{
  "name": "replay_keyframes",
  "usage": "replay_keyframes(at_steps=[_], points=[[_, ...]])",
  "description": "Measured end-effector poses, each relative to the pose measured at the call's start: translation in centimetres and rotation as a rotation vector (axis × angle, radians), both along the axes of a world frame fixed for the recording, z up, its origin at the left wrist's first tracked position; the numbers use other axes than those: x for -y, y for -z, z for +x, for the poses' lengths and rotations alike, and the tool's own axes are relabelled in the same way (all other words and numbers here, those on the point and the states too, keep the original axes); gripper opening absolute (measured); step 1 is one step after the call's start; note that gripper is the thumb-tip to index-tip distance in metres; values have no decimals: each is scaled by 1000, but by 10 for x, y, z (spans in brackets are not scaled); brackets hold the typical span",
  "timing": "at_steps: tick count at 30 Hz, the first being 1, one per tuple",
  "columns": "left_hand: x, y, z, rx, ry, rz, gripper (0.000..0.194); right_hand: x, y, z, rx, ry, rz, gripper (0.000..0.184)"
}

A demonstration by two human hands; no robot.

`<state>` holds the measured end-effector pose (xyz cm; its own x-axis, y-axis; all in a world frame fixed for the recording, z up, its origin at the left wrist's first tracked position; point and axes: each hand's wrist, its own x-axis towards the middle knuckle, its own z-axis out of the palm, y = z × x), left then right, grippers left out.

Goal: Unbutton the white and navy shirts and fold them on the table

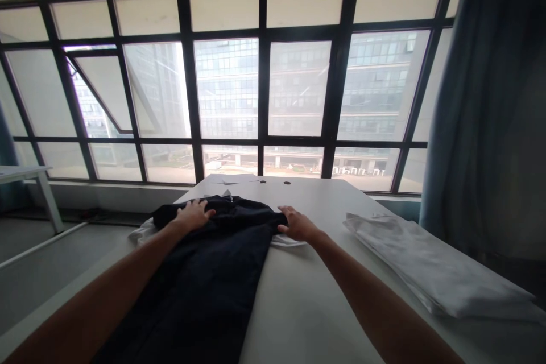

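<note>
A dark navy garment (213, 273) lies spread along the white table (298, 307), its far end wide and its near part running toward me. Its exact kind is hard to tell. My left hand (195, 215) rests on the far left part of it, fingers stretched out and apart. At the far right corner, my right hand (296, 224) touches the cloth's edge with fingers extended. Some white cloth (288, 240) peeks out from under the dark garment on both sides.
Folded white cloth (443, 267) lies along the table's right side. Papers (234, 178) and two dark round holes are at the far end. Another white table (25, 172) stands at left. Windows line the back, and a dark blue curtain (482, 125) hangs at right.
</note>
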<state>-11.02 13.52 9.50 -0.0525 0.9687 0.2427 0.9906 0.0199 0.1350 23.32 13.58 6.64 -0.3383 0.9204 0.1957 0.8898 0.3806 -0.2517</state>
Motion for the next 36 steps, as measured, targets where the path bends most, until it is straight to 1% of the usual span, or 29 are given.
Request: replay_keyframes(at_steps=[1, 2, 3, 5, 7, 9, 10, 12, 13, 15, 18, 20, 21, 23, 24, 26, 28, 30, 31, 32, 33, 34, 35, 36], points=[[7, 23, 7, 13, 52, -141, 71, 9, 11, 11, 62, 31, -28, 70], [16, 44, 12, 18, 92, -239, 72, 18, 21, 25, 119, 89, -57, 67], [24, 63, 13, 12, 105, -302, 75, 26, 28, 40, 157, 160, -78, 64], [37, 91, 3, -24, 81, -345, 84, 41, 38, 74, 200, 327, -99, 60], [41, 109, -16, -47, 25, -342, 95, 52, 41, 112, 232, 535, -110, 59], [37, 121, -37, -17, 2, -306, 99, 59, 42, 152, 261, 774, -143, 59], [33, 125, -45, 8, 2, -276, 99, 62, 42, 172, 259, 867, -172, 58], [22, 131, -54, 51, 1, -226, 98, 67, 44, 207, 212, 956, -238, 52], [17, 134, -55, 65, -4, -211, 97, 69, 46, 222, 188, 952, -261, 47], [6, 137, -52, 82, -15, -190, 96, 74, 52, 240, 175, 882, -237, 37], [-5, 140, -43, 98, -29, -171, 94, 78, 61, 245, 187, 766, -137, 28], [-9, 140, -39, 101, -38, -159, 93, 81, 60, 240, 180, 733, -109, 30], [-10, 140, -39, 99, -40, -149, 92, 82, 55, 239, 170, 735, -92, 33], [-10, 138, -40, 95, -37, -126, 89, 85, 38, 237, 149, 776, -28, 37], [-10, 137, -41, 94, -34, -114, 86, 86, 25, 237, 126, 799, 26, 37], [-9, 133, -41, 90, -29, -97, 80, 91, -7, 233, 65, 819, 159, 38], [-6, 127, -33, 77, -35, -97, 73, 98, -42, 218, -25, 781, 294, 39], [0, 119, -12, 59, -26, -87, 66, 110, -71, 188, -71, 695, 319, 39], [5, 115, 3, 61, -5, -72, 63, 119, -82, 168, -129, 620, 302, 38], [12, 111, 19, 79, 41, -49, 61, 128, -90, 147, -342, 448, 234, 35], [20, 108, 36, 115, 108, -24, 59, 138, -95, 126, -530, 247, 151, 33], [29, 105, 52, 183, 179, -7, 57, 149, -96, 108, -631, 64, 62, 34], [39, 103, 67, 272, 262, -5, 56, 159, -94, 94, -661, -72, -38, 37], [50, 101, 78, 317, 321, -22, 57, 168, -89, 85, -658, -157, -132, 40]])
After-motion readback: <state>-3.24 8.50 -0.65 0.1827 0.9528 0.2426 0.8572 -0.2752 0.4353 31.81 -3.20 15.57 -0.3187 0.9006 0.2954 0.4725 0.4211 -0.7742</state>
